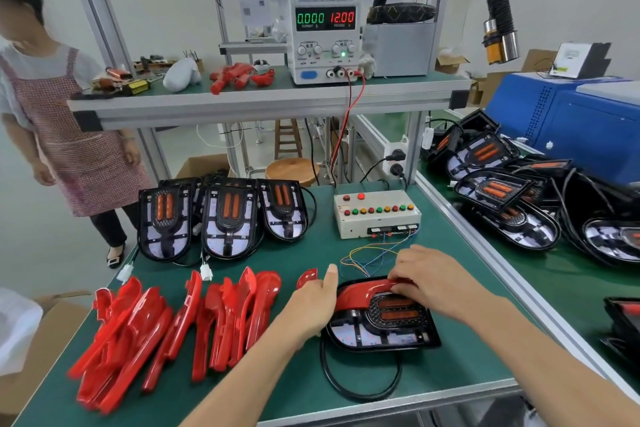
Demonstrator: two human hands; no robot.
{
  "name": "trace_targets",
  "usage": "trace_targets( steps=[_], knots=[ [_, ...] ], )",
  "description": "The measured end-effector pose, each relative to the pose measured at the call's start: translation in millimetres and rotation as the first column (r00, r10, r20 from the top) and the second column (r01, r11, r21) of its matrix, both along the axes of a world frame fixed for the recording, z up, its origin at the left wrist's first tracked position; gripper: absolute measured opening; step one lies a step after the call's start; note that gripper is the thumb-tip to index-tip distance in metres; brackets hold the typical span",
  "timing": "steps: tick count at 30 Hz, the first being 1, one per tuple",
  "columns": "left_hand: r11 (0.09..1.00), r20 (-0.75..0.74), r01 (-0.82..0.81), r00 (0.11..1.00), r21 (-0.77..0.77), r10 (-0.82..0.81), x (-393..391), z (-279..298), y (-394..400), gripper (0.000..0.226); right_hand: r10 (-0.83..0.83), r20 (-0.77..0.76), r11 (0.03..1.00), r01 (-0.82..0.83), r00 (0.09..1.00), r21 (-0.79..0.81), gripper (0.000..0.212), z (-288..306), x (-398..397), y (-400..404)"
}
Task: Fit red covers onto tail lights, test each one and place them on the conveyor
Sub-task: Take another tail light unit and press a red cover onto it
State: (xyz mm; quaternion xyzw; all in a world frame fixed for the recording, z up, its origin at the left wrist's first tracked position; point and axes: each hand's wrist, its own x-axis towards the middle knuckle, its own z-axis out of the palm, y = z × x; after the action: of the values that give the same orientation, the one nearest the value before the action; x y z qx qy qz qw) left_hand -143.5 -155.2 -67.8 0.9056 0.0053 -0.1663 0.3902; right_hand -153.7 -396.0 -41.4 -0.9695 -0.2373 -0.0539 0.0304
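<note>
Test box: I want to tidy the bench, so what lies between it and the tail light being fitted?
In the head view, loose coloured wires lie on the green mat between the test box and the tail light.
</note>
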Motion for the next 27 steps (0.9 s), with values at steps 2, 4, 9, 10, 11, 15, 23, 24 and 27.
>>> trace_targets(
  steps=[2, 4, 9, 10, 11, 15, 23, 24, 27],
  knots=[
    [0.996, -0.031, -0.046, 0.999, -0.08, 0.043, 3.0, -3.4, -0.1, 0.071, -0.003, 0.005, 1.0, 0.003, 1.0, 0.002, 0.032, -4.0, 0.5, -0.5],
    [0.984, -0.048, -0.086, 0.996, -0.157, 0.08, 6.6, -7.9, -0.3, 0.066, -0.001, 0.013, 1.0, 0.001, 1.0, 0.013, 0.032, -7.4, 1.0, -1.1],
    [0.95, -0.053, -0.151, 0.988, -0.274, 0.142, 11.6, -12.7, 0.3, 0.067, 0.0, 0.087, 0.993, -0.011, 0.996, 0.116, 0.023, -11.8, -5.7, -6.6],
    [0.943, -0.058, -0.15, 0.989, -0.297, 0.139, 11.9, -12.9, 0.5, 0.063, -0.005, 0.102, 0.99, -0.009, 0.995, 0.143, 0.021, -12.7, -8.0, -8.1],
    [0.935, -0.068, -0.152, 0.988, -0.32, 0.138, 12.6, -13.2, 0.7, 0.062, -0.009, 0.119, 0.986, -0.011, 0.993, 0.168, 0.018, -13.7, -9.7, -9.4],
    [0.919, -0.104, -0.202, 0.979, -0.339, 0.177, 16.2, -15.8, 2.1, 0.072, 0.002, 0.16, 0.973, -0.038, 0.987, 0.228, 0.013, -15.1, -12.1, -11.9],
    [0.899, -0.16, -0.209, 0.974, -0.384, 0.158, 14.1, -16.6, 0.7, 0.08, 0.04, 0.223, 0.98, -0.081, 0.974, 0.18, 0.01, -8.1, -12.5, -9.9],
    [0.901, -0.164, -0.198, 0.976, -0.387, 0.144, 13.4, -16.1, 0.9, 0.081, 0.046, 0.23, 0.981, -0.087, 0.972, 0.173, 0.01, -5.8, -12.5, -9.6],
    [0.906, -0.161, -0.181, 0.979, -0.383, 0.127, 12.4, -15.5, 0.9, 0.083, 0.068, 0.233, 0.982, -0.107, 0.97, 0.157, 0.011, -2.0, -10.9, -7.4]
  ],
)
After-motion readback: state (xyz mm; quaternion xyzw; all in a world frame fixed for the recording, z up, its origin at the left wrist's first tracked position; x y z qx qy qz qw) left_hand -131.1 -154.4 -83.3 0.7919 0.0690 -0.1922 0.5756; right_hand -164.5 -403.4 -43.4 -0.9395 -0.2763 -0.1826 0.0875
